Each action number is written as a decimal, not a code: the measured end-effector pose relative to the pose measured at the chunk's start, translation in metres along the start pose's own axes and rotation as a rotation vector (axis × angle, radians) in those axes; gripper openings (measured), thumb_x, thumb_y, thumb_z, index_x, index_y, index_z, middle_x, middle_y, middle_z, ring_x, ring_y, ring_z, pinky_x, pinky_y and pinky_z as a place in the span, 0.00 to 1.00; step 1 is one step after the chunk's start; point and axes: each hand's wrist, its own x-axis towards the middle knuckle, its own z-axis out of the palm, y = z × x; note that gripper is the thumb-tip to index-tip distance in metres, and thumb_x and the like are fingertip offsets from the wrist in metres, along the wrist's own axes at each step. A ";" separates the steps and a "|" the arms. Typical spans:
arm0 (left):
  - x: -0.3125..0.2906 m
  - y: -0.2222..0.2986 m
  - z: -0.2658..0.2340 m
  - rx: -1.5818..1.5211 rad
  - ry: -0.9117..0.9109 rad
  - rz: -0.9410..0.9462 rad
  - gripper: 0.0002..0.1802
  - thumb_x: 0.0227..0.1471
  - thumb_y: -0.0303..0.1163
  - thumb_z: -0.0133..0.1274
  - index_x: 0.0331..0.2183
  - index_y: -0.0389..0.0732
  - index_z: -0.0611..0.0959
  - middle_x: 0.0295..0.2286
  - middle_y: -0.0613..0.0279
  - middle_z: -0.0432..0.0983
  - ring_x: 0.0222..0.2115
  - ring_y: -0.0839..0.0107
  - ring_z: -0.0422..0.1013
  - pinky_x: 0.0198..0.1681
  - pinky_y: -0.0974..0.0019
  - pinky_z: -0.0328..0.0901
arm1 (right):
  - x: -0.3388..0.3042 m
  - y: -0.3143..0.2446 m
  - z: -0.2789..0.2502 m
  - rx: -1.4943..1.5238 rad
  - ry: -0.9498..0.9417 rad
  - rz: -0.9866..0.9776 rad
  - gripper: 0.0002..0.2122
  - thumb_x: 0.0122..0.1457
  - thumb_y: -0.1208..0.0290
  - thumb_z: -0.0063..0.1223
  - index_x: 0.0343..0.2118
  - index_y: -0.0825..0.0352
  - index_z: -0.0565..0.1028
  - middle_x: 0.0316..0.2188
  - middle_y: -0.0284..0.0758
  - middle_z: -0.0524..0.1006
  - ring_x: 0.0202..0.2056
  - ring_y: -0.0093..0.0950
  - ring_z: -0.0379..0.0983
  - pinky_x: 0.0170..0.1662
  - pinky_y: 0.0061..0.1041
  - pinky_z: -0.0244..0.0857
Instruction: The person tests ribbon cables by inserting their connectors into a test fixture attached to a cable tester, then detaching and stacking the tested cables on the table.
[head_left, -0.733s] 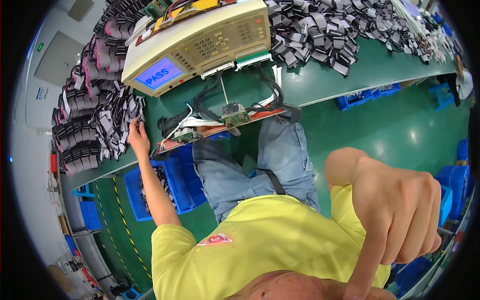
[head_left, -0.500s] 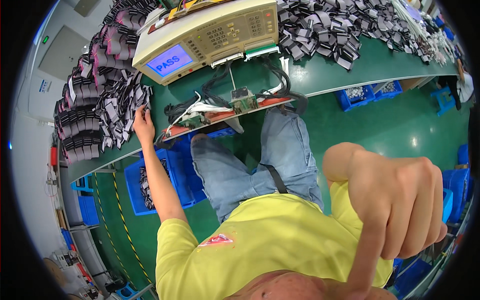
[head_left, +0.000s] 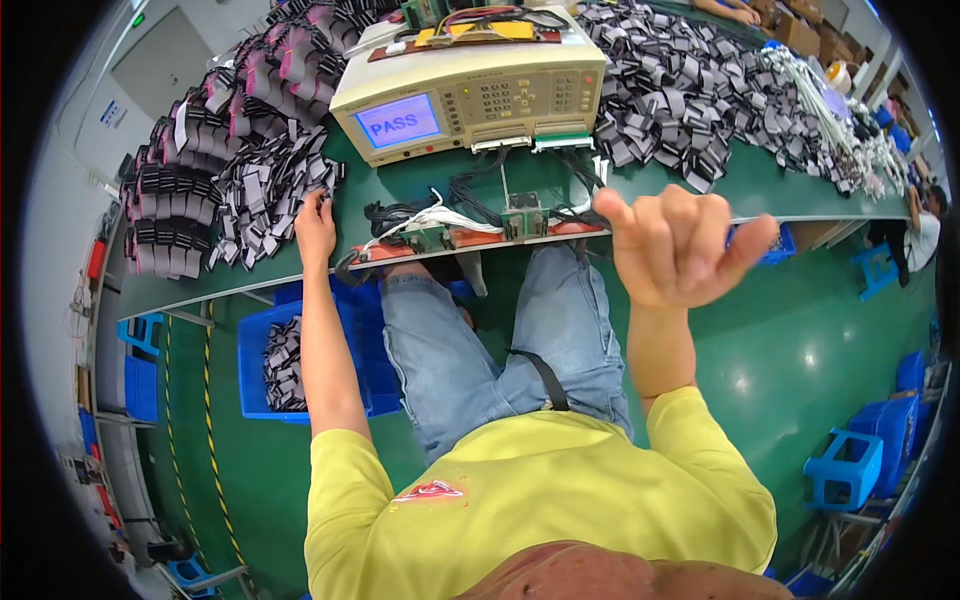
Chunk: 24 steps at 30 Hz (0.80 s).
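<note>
The left hand (head_left: 316, 235) rests at the near right edge of a loose heap of short grey flat ribbon cables (head_left: 265, 195) with black connectors. Its fingers are slightly bent, with thumb and fingertips close together among the outermost pieces; whether they pinch one, I cannot tell. The right hand (head_left: 675, 250) is raised toward the camera, thumb and outer finger spread, the middle fingers loosely curled, with nothing visible in its grasp.

Between the hands, at the table's edge, lies a test fixture with a green connector board (head_left: 525, 215); beyond it stands a cable tester (head_left: 475, 110) with a lit screen. Left of the left hand are stacked cable bundles (head_left: 170, 205); below its forearm, a blue bin (head_left: 255, 350) holds more pieces.

The heap looks tangled, so pulling one cable could drag neighbours along or tip them off the edge. If the right hand came down carelessly, it might snag the white wires (head_left: 440, 213) to its left and strain their connections.
</note>
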 end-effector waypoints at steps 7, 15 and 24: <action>-0.006 -0.017 -0.011 0.035 0.035 0.025 0.12 0.62 0.30 0.57 0.47 0.40 0.82 0.32 0.45 0.81 0.33 0.47 0.77 0.38 0.53 0.71 | 0.016 -0.013 0.082 0.256 -0.318 0.007 0.25 0.71 0.66 0.41 0.13 0.68 0.72 0.15 0.39 0.74 0.14 0.28 0.66 0.52 0.62 0.70; 0.007 -0.004 0.007 -0.016 0.031 0.032 0.13 0.62 0.30 0.58 0.48 0.40 0.82 0.29 0.49 0.80 0.29 0.55 0.77 0.36 0.58 0.71 | 0.018 -0.022 0.079 0.478 -0.479 0.028 0.23 0.67 0.77 0.38 0.14 0.79 0.73 0.15 0.50 0.72 0.15 0.37 0.67 0.37 0.57 0.79; -0.003 0.006 -0.008 -0.067 0.101 0.023 0.11 0.62 0.29 0.58 0.46 0.39 0.82 0.28 0.52 0.79 0.28 0.60 0.77 0.35 0.60 0.70 | 0.011 0.014 0.047 0.272 -0.330 -0.017 0.31 0.77 0.56 0.41 0.16 0.71 0.74 0.11 0.27 0.63 0.12 0.23 0.59 0.45 0.49 0.73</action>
